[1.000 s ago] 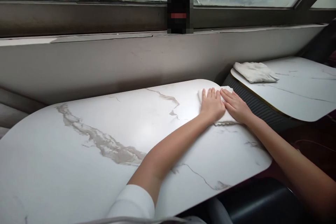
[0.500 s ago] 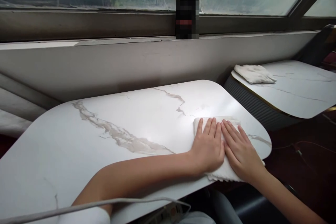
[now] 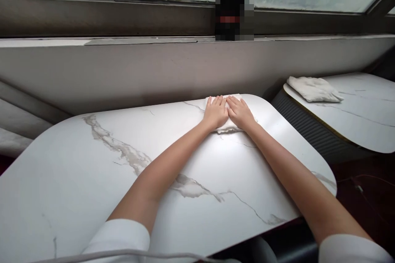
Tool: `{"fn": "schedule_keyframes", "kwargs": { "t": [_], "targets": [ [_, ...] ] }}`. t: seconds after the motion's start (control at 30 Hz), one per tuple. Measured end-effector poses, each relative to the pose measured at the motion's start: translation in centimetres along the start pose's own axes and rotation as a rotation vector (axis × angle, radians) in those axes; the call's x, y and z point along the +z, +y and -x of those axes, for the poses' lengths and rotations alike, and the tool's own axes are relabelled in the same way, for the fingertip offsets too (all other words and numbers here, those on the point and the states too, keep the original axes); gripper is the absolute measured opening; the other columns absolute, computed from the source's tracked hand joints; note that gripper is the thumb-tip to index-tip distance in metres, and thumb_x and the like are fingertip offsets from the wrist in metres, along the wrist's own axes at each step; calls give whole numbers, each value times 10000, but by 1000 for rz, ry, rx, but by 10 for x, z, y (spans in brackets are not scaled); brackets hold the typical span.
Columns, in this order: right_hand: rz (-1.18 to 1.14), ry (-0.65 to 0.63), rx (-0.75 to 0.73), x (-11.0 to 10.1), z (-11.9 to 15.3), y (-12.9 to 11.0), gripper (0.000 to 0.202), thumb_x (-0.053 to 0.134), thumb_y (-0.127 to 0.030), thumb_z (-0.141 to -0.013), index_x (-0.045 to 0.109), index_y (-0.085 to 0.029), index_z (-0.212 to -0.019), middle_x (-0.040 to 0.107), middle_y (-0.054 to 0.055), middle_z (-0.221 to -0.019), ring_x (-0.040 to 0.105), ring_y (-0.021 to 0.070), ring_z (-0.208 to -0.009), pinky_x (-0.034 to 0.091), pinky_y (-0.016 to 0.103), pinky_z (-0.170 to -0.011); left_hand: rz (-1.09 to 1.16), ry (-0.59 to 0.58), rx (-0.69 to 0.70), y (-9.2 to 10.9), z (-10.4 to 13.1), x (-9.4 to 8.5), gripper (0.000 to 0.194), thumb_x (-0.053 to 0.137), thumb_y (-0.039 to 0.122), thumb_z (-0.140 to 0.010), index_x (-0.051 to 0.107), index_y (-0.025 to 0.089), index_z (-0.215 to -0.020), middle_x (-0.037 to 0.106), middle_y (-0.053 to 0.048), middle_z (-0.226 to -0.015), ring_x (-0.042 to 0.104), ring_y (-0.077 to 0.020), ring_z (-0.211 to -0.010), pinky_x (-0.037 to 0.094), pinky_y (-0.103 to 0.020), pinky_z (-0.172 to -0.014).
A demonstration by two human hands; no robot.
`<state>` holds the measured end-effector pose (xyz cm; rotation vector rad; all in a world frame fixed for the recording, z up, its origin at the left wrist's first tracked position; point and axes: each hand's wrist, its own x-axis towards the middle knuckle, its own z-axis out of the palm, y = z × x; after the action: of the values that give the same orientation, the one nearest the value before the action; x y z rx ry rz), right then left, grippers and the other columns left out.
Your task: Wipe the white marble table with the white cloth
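A folded white cloth (image 3: 228, 126) lies flat on the marble-patterned white table (image 3: 191, 152), by its far edge. My left hand (image 3: 216, 113) presses down on the cloth's left part, fingers stretched forward and flat. Beside it, my right hand (image 3: 240, 111) lies flat on the right part, its fingers angled towards the left hand so that the two nearly touch. Both arms are reaching out across the tabletop. Much of the cloth is hidden beneath the hands.
A second white table (image 3: 370, 107) stands to the right, with another folded white cloth (image 3: 314, 89) on its near corner. Behind the tables runs a low wall (image 3: 138, 65) under windows. A pale cable (image 3: 117, 253) crosses the bottom of the view.
Both hands have slid the cloth from the table's near right side to its far edge, away from me and slightly left. The arms are now stretched out and the view has shifted a little.
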<state>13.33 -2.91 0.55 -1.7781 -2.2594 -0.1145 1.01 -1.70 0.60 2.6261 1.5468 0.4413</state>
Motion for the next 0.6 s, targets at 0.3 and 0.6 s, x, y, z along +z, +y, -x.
{"fn": "schedule_keyframes", "kwargs": {
  "t": [0.3,0.6],
  "targets": [
    [-23,16,-38,9,-25,2,524,269,-212,-871,409,-84,-1360,383,112,-1437,315,205,-1333,226,426,-1092,-40,28,-70,-14,-11,0,493,223,246,-940,337,103,-1398,298,-96,-1477,226,-186,-1366,78,-409,-1131],
    [15,17,-107,-15,79,-38,531,228,-245,-908,344,-82,-1400,351,122,-1450,270,221,-1356,221,447,-1101,-36,30,4,20,88,-15,497,219,258,-949,312,88,-1408,287,-111,-1479,204,-205,-1374,64,-436,-1133]
  ]
}}
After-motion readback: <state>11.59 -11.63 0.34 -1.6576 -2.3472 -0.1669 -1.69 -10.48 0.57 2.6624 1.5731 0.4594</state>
